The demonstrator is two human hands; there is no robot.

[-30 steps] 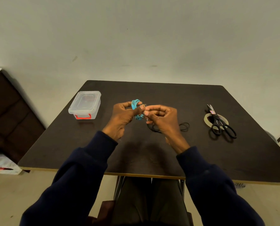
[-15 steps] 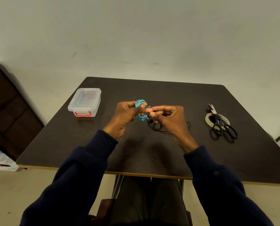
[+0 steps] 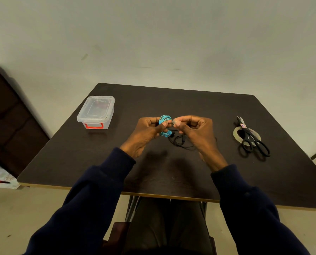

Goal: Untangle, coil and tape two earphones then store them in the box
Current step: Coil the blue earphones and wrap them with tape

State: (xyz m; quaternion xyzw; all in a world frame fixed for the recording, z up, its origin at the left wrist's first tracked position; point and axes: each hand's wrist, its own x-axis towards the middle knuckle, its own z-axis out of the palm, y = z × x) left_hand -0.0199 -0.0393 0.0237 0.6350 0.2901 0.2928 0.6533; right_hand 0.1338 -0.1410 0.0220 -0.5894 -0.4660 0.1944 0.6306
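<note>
- My left hand (image 3: pixel 148 131) is raised just above the middle of a dark brown table (image 3: pixel 172 102), fingers curled, thumb pressing a coiled turquoise earphone (image 3: pixel 165 119) against them.
- My right hand (image 3: pixel 196 131) meets it from the other side. Thumb and forefinger pinch a small pale scrap (image 3: pixel 175 122) right at the coil; I cannot tell what the scrap is. The other fingers are loosely curled.
- A black earphone (image 3: pixel 180 141) lies in loose loops on the tabletop directly under and between my hands, partly hidden by the right one.
- A clear plastic box (image 3: pixel 96 112) with its lid on and a red latch sits at the far left of the table, well apart from my hands.
- At the far right, black-handled scissors (image 3: pixel 253 142) lie across a roll of clear tape (image 3: pixel 235 133), touching it.
- The tabletop is matte and dark with a thin pale edge band along the near side; soft shadows of my hands fall on it.
- Dark blue sleeves (image 3: pixel 91 199) cover both forearms to the wrists.
- Behind the table rises a plain off-white wall (image 3: pixel 153 43) with a few faint marks.
- A dark wooden cabinet (image 3: pixel 9 116) stands at the left against that wall.
- The floor (image 3: pixel 15 218) is pale.
</note>
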